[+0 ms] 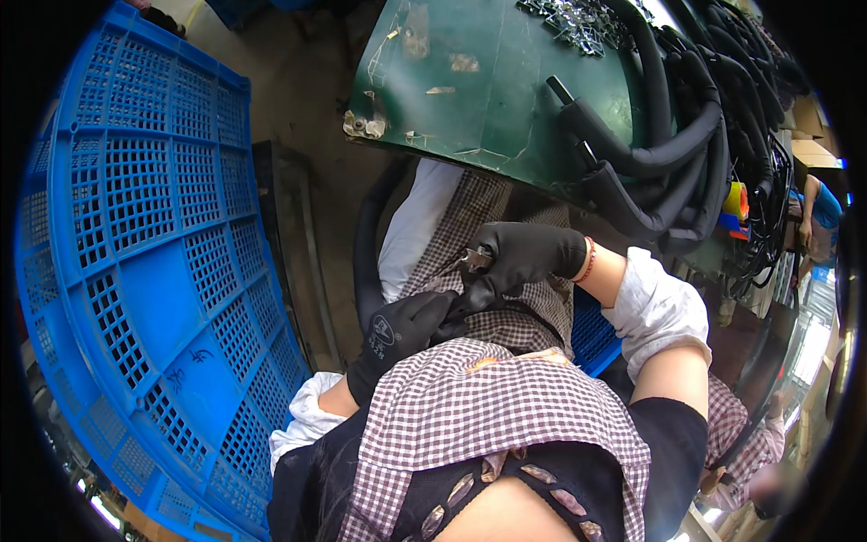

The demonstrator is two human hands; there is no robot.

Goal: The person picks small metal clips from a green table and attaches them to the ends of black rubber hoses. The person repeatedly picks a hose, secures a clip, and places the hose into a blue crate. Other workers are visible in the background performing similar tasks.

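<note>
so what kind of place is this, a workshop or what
Probably a small factory or assembly workshop. A green worktable carries a heap of black foam-sleeved hoses, a large blue plastic crate stands beside it, and both gloved hands, left hand and right hand, work on a hose end over the lap.

Head view — steeply down, close

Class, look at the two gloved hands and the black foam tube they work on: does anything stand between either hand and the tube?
Nothing visible does. The left hand and the right hand both already touch the black foam tube over the checked apron.
</note>
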